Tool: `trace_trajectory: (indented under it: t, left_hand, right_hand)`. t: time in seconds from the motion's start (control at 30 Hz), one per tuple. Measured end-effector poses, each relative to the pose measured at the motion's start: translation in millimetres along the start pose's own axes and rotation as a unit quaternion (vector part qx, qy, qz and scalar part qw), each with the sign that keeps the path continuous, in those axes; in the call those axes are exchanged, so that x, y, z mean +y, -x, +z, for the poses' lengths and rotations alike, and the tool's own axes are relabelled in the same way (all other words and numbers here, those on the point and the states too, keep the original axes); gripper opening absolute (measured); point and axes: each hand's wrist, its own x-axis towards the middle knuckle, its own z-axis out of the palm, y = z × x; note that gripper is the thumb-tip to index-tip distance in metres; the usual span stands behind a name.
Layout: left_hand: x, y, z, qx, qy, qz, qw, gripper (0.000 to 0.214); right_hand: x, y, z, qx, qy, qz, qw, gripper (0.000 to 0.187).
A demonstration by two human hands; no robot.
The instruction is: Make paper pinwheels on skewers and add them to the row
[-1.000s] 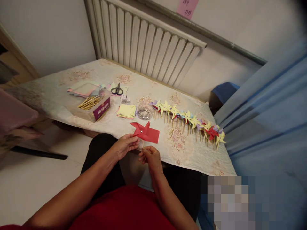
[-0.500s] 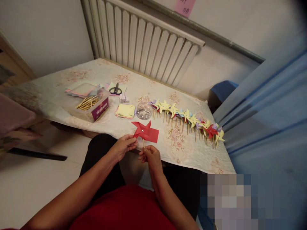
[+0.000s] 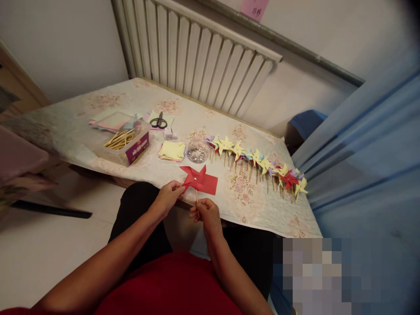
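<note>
A red paper pinwheel (image 3: pixel 193 177) with a pale pin at its centre is held upright on a thin wooden stick (image 3: pixel 197 195) at the table's front edge. My right hand (image 3: pixel 207 211) is closed around the lower part of that stick. The fingers of my left hand (image 3: pixel 170 194) are pinched at the tip of the pinwheel's lower left blade. Right of the centre, a flat red piece of paper (image 3: pixel 210 184) shows behind the blades; whether it is joined to them I cannot tell.
Finished pinwheels (image 3: pixel 256 157) line the table's right side. Beyond my hands are a dish of metal pins (image 3: pixel 197 153), stacked yellow paper squares (image 3: pixel 172 151), scissors (image 3: pixel 159 121), small white boxes (image 3: pixel 170 133) and a plastic box (image 3: pixel 139 148) of sticks. A radiator (image 3: pixel 197 57) stands behind.
My left hand has drawn slightly up and to the left, its fingers closer together at the blade tip. My right hand and the pinwheel have barely moved.
</note>
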Motion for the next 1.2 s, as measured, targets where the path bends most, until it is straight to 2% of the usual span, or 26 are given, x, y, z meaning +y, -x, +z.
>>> trace_trajectory:
  t: [0.37,0.73,1.2]
  left_hand:
    - [10.2,10.9,7.5,-0.023,-0.035,-0.02,0.999,0.024]
    - [3.0,12.7,18.1,-0.046,-0.028,-0.028,0.998,0.025]
    - [8.0,19.7,25.2,-0.078,-0.012,-0.049,0.996,0.023]
  right_hand:
    - [-0.3,2.2,1.9,0.0,-0.014,-0.001,1.0,0.026]
    - [1.5,3.5,6.7,0.013,-0.013,0.007,1.0,0.022]
    - [6.0,1.5,8.2,0.006,-0.019,0.01,1.0,0.02]
